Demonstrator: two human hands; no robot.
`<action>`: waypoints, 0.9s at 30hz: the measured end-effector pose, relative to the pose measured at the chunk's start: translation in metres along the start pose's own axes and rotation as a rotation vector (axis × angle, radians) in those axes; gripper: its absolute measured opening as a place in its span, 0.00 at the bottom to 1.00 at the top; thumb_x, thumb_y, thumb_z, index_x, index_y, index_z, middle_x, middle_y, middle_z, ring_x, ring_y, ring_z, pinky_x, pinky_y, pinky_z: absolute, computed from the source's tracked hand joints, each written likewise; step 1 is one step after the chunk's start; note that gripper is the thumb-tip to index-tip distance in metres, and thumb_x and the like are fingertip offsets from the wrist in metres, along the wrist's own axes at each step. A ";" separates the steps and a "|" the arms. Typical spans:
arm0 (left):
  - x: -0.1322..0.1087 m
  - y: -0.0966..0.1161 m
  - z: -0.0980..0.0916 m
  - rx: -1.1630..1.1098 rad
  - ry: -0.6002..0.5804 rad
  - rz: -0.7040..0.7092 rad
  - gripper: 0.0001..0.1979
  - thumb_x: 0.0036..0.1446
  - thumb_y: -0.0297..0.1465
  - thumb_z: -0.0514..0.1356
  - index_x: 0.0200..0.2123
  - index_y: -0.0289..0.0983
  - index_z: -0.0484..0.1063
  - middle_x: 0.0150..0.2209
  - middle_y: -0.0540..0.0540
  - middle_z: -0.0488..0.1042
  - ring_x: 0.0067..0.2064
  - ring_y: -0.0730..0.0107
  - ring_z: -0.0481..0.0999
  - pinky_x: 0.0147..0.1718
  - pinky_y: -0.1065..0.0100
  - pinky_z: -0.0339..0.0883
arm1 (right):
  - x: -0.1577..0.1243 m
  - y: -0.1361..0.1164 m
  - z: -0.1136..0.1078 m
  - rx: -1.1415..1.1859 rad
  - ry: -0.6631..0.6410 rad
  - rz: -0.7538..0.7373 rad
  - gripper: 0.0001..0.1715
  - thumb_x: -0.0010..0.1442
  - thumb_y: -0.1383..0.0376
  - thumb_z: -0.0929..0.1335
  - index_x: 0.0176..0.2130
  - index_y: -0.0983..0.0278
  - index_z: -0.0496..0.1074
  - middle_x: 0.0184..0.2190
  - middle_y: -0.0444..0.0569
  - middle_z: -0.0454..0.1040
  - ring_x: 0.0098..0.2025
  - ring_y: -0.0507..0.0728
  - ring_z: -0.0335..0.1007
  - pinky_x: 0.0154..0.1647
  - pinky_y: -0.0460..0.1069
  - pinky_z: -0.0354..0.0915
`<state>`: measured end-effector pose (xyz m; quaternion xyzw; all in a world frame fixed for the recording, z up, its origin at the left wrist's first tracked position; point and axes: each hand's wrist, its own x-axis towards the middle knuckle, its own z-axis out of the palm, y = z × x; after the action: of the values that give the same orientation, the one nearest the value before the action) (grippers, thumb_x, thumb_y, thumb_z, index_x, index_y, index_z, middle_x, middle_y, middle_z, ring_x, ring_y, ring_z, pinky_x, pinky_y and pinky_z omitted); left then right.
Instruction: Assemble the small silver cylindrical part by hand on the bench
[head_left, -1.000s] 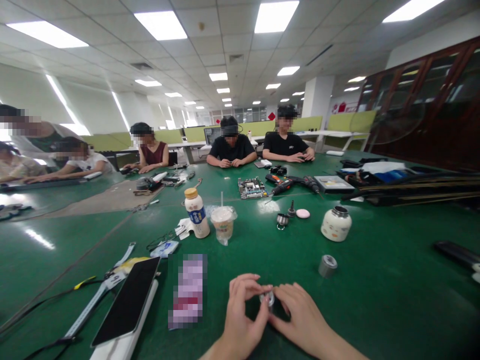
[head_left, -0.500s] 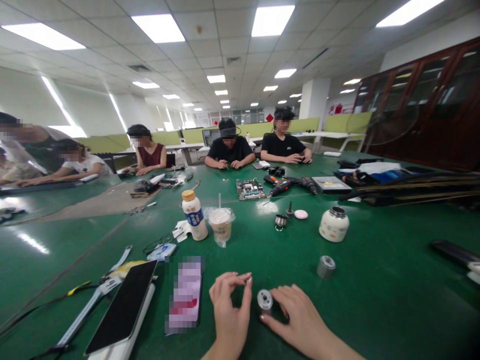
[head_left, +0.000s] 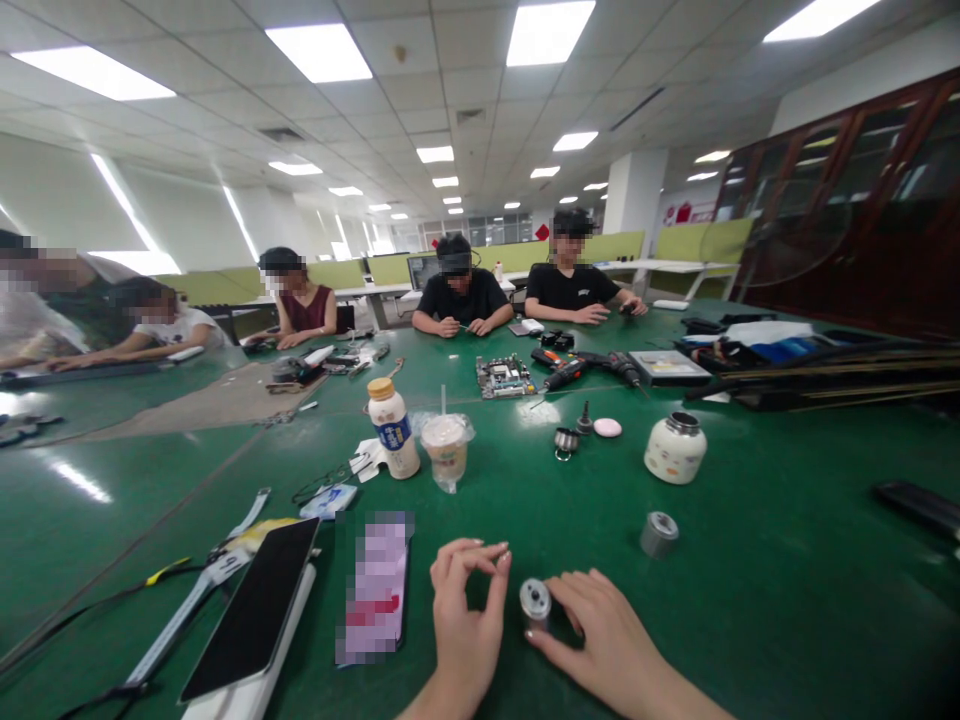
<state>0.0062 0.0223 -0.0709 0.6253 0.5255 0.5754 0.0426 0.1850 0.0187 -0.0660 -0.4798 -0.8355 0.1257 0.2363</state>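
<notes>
My right hand (head_left: 604, 630) has its thumb and fingers around the side of a small silvery cylindrical motor (head_left: 535, 600), which stands upright on the green table (head_left: 757, 610). Dark spots, like holes and a shaft, show on its round top. Just left of it, my left hand (head_left: 470, 610) is raised with thumb and index fingertips pinched together. Whatever sits between those fingertips is too small to make out. A second, similar cylindrical motor (head_left: 659, 535) stands apart, beyond my right hand.
A purple-screened phone (head_left: 375, 590) and a dark tablet (head_left: 255, 610) lie to the left. Farther back stand a bottle (head_left: 393, 430), a plastic drink cup (head_left: 445, 450) and a cream flask (head_left: 676, 450). Beyond are a circuit board (head_left: 506, 376) and power drills (head_left: 566, 373). Several people sit around the table.
The whole view has shifted slightly. My hands keep nearly the same pose, with the right still at the motor. Across the table, one person's hands have moved apart.
</notes>
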 end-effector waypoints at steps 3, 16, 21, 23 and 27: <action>-0.006 0.005 0.001 -0.070 -0.051 0.085 0.07 0.55 0.27 0.62 0.29 0.41 0.65 0.33 0.47 0.78 0.43 0.60 0.75 0.41 0.59 0.70 | 0.000 0.000 -0.001 0.008 0.005 -0.013 0.10 0.58 0.57 0.70 0.37 0.59 0.70 0.31 0.43 0.73 0.35 0.56 0.69 0.38 0.49 0.56; -0.010 0.009 0.003 -0.134 -0.124 0.129 0.06 0.54 0.26 0.62 0.32 0.40 0.67 0.32 0.47 0.75 0.41 0.60 0.78 0.36 0.61 0.76 | -0.001 0.004 0.004 0.018 0.004 -0.020 0.09 0.57 0.60 0.70 0.38 0.58 0.69 0.33 0.42 0.73 0.36 0.56 0.68 0.39 0.49 0.54; -0.010 0.011 0.001 -0.137 -0.211 0.116 0.06 0.55 0.24 0.59 0.36 0.40 0.68 0.38 0.44 0.77 0.46 0.59 0.77 0.41 0.58 0.76 | -0.001 0.002 0.003 0.031 -0.005 -0.003 0.10 0.58 0.58 0.70 0.37 0.60 0.69 0.32 0.43 0.73 0.35 0.56 0.67 0.39 0.50 0.54; -0.010 0.011 0.000 -0.132 -0.239 0.130 0.08 0.56 0.23 0.58 0.38 0.40 0.68 0.39 0.43 0.78 0.48 0.59 0.76 0.43 0.57 0.75 | -0.001 0.002 0.003 0.035 -0.003 0.000 0.09 0.58 0.58 0.70 0.37 0.60 0.69 0.32 0.43 0.73 0.35 0.56 0.67 0.39 0.50 0.54; -0.008 0.012 -0.005 -0.093 -0.307 0.187 0.12 0.55 0.23 0.58 0.43 0.41 0.68 0.41 0.43 0.79 0.50 0.56 0.75 0.46 0.54 0.72 | -0.001 0.003 0.004 0.031 0.002 -0.002 0.09 0.58 0.58 0.70 0.36 0.60 0.69 0.32 0.43 0.72 0.34 0.56 0.66 0.39 0.50 0.53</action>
<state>0.0112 0.0088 -0.0666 0.7492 0.4252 0.4984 0.0975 0.1858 0.0193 -0.0709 -0.4755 -0.8336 0.1379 0.2449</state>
